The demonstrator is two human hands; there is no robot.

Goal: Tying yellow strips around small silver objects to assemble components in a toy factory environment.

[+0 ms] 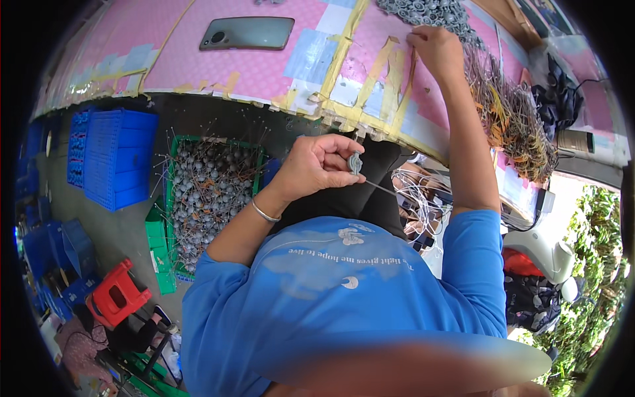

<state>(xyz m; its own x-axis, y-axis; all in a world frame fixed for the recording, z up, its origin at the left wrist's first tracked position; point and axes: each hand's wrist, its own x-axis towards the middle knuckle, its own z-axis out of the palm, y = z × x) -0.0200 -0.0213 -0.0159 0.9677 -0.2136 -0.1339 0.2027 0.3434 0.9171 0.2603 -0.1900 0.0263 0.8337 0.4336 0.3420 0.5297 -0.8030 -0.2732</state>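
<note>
My left hand (317, 167) is closed, pinching a small grey round moulded part (355, 163) between thumb and fingers above my lap. A thin pale wire (382, 188) runs from beside that part toward the lower right. Farther out, my right hand (439, 51) reaches over the table, its fingertips drawn together by the near left edge of a heap of grey parts (433, 12). Whatever lies between those fingertips is too small to make out. To the right of my right forearm lies a thick bundle of wires with orange-brown ends (512, 109).
A phone (247, 33) lies on the pink, taped table (185, 63). Below its edge stands a green crate (173, 155) filled with grey wired parts. Blue crates (119, 159) and a red stool (119, 292) are at left. White cables (413, 192) hang beside my legs. Another person (83, 347) is at lower left.
</note>
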